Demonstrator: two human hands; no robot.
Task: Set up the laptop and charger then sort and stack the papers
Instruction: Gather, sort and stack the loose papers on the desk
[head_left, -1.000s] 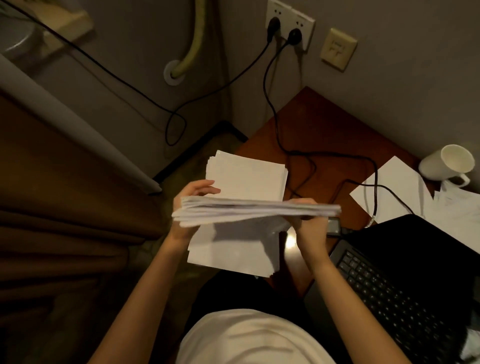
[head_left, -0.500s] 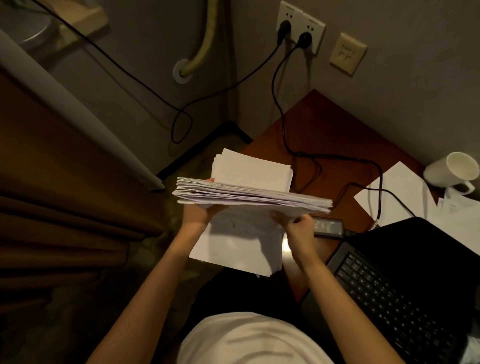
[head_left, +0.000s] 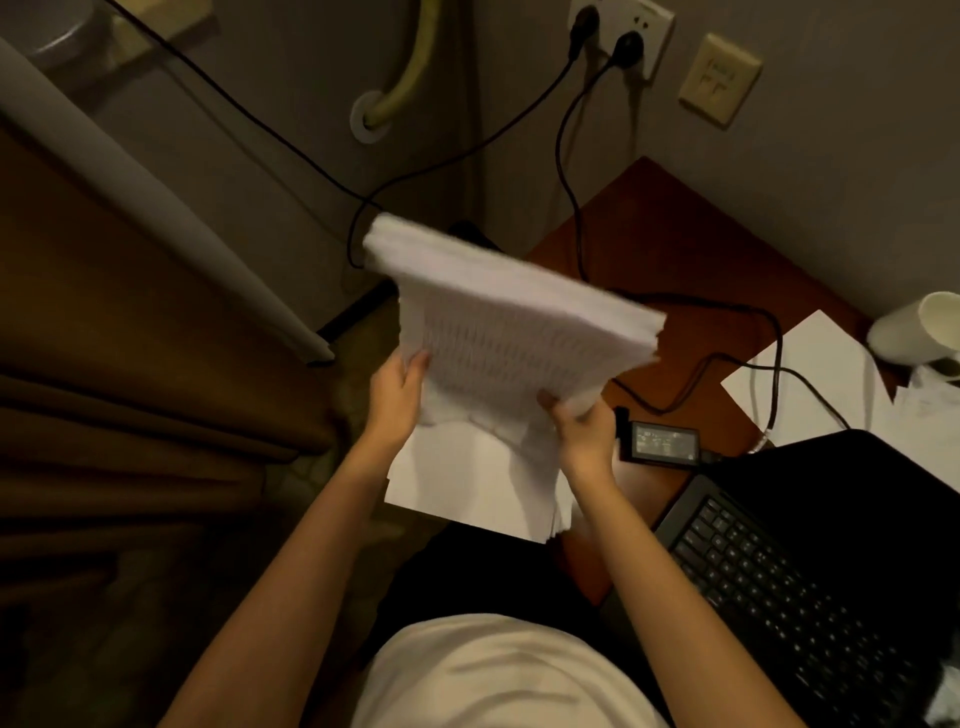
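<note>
Both hands' fingers grasping paper stack (head_left: 509, 332), second pile (head_left: 478, 478) beneath, charger brick (head_left: 660, 441), laptop (head_left: 810, 571), mug (head_left: 919, 327) alongside

Held up between left hand (head_left: 396, 396) and right hand (head_left: 582, 431): stack of papers (head_left: 511, 322), tilted, above a second pile of sheets (head_left: 467, 486) at the surface's (head_left: 670, 249) near-left edge. Just right of the right hand, on the surface: charger brick (head_left: 660, 442). Right of that, nearer the body: laptop (head_left: 810, 561). Behind the laptop: loose sheets (head_left: 810, 379), with mug (head_left: 919, 327) at far right. On the wall behind: socket (head_left: 621, 36) with two plugs in.
</note>
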